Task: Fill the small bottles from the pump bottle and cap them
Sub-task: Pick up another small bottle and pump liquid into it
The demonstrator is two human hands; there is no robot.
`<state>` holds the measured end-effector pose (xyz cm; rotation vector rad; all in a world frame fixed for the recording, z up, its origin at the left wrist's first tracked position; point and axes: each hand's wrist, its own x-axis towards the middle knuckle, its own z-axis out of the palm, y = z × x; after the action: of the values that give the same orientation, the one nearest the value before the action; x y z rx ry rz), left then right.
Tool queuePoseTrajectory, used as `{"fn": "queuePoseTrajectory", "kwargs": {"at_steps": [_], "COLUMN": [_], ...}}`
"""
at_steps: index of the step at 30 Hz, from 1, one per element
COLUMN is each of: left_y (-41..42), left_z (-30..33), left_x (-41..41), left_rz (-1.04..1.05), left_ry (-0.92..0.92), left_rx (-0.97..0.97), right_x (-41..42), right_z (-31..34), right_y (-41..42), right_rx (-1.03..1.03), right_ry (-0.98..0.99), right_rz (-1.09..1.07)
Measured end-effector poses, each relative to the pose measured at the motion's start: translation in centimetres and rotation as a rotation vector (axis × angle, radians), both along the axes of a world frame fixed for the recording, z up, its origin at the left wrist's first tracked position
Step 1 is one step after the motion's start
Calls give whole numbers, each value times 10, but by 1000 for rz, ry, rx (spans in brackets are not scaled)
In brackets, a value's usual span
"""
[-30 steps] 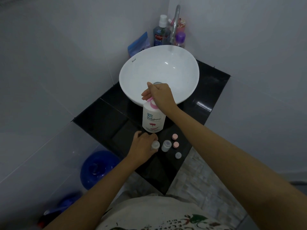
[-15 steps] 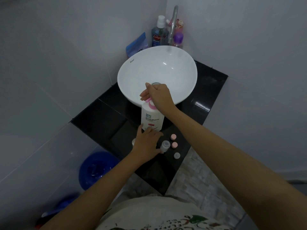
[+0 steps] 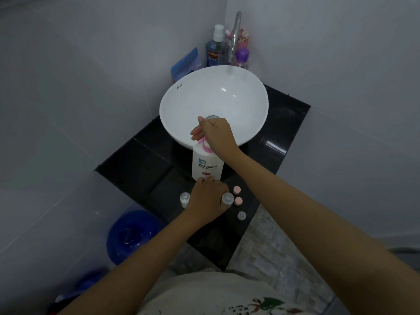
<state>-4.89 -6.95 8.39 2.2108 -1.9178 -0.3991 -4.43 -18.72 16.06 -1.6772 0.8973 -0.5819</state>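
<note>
A white pump bottle [image 3: 206,165] with a pink pump head stands on the black counter [image 3: 141,164], just in front of the basin. My right hand [image 3: 216,135] is curled over the pump head and grips it. Below it, my left hand [image 3: 208,198] wraps its fingers round a small clear bottle [image 3: 227,198] standing on the counter. A second small bottle [image 3: 185,199] stands free on the other side of that hand. Two pink caps [image 3: 236,190] [image 3: 238,201] and one clear cap [image 3: 241,215] lie loose to the right.
The white basin [image 3: 181,96] fills the back of the counter under a chrome tap [image 3: 236,35]. A mouthwash bottle [image 3: 214,51], other toiletries and a blue pouch [image 3: 185,64] stand behind it. A blue bucket [image 3: 131,235] sits on the floor at the lower left. Walls close in on both sides.
My left hand let go of one small bottle, which now stands to its left, and shifted right onto the second small bottle. My right hand stayed on the pump head.
</note>
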Motion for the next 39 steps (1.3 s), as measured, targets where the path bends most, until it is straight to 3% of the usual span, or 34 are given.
{"fn": "queuePoseTrajectory", "kwargs": {"at_steps": [7,9,24,39], "left_y": [33,37,26,23], "left_z": [33,39,63,70], "left_x": [32,45,78,78], "left_rz": [331,396,389,375], "left_ry": [708,803,736,869], "left_rx": [-211,-306,-447,-438], "right_x": [0,0,0,1], "right_z": [-3,-3,1,-8], "right_y": [-2,-1,4,0], "right_rx": [-27,-19,6,1], "right_ry": [0,-2,-17,-24], "right_rz": [4,-1,-21,6]}}
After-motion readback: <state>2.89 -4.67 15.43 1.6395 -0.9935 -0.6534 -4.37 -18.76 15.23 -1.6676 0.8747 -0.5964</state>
